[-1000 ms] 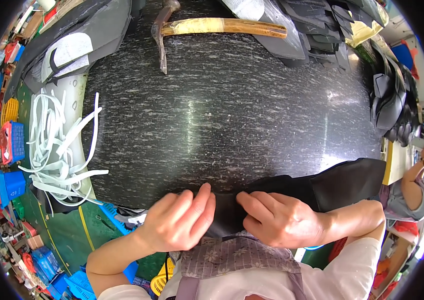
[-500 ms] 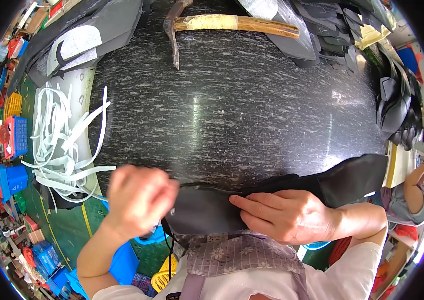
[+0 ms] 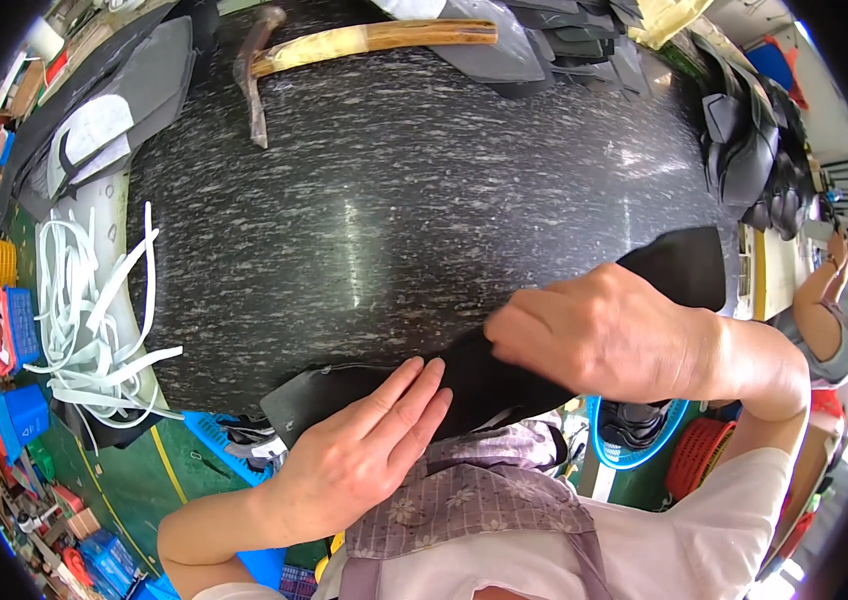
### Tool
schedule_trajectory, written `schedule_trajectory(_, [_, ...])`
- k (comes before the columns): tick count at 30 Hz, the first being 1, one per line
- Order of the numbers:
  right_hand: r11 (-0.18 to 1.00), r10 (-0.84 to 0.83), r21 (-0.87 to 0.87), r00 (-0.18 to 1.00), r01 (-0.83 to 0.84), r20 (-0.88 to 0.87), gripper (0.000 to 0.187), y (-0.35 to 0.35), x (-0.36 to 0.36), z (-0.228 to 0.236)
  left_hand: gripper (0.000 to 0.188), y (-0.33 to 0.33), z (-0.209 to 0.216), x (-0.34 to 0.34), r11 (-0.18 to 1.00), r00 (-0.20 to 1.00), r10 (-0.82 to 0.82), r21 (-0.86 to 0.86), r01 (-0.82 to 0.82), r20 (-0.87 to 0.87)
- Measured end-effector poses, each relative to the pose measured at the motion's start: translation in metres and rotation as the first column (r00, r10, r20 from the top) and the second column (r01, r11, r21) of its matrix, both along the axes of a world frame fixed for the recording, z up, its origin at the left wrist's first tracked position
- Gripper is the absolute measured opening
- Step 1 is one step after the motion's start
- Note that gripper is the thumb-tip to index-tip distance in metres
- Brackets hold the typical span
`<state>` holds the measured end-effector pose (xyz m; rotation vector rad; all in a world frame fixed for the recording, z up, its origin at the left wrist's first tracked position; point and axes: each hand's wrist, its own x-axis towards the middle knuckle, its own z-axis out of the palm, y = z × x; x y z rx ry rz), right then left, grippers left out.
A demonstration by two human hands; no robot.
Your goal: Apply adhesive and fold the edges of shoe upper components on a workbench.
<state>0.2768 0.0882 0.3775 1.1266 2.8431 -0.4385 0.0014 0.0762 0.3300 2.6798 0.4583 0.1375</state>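
Note:
A long black sheet piece, leather-like (image 3: 679, 268), lies along the near edge of the worktable, its grey-sheened left end (image 3: 309, 400) overhanging slightly. My left hand (image 3: 359, 450) rests on it with fingers stretched out flat, pressing near its left part. Over its middle, my right hand (image 3: 609, 335) is closed, fingers curled down at the piece; the fingertips are partly hidden and slightly blurred. What the right fingers pinch, apart from the black material, cannot be made out.
A wooden-handled hammer (image 3: 374, 40) lies at the far side of the dark speckled table (image 3: 444, 200). White strips (image 3: 84, 330) are heaped at the left edge. Black cut pieces (image 3: 744, 130) pile up at the far right; others (image 3: 144, 75) lie far left. A blue basket (image 3: 679, 440) stands below right.
My left hand came down from above the table onto the black piece and opened flat. My right hand went from lying flat to curled, higher up. The view has shifted.

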Motion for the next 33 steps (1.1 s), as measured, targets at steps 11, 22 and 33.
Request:
schedule_trajectory(11, [0.995,0.095,-0.009,0.987,-0.097,-0.131,0.008,-0.011,0.0,-0.02,0.034,0.006,0.0,0.027,0.984,0.99,-0.141,0.114,0.137,0.025])
schedule_trajectory(22, [0.97,0.14,0.212,0.987,-0.119,-0.085,0.038,-0.061,0.028,-0.022,0.039,-0.001,0.015,0.055,0.876,0.935,-0.316,0.329,0.352,-0.161])
schedule_trajectory(33, [0.926,-0.167,0.309,0.968,0.219,-0.189,0.045,-0.084,0.095,-0.046,0.047,-0.007,0.019,0.059,0.86,0.934,-0.267,0.379,0.342,-0.236])
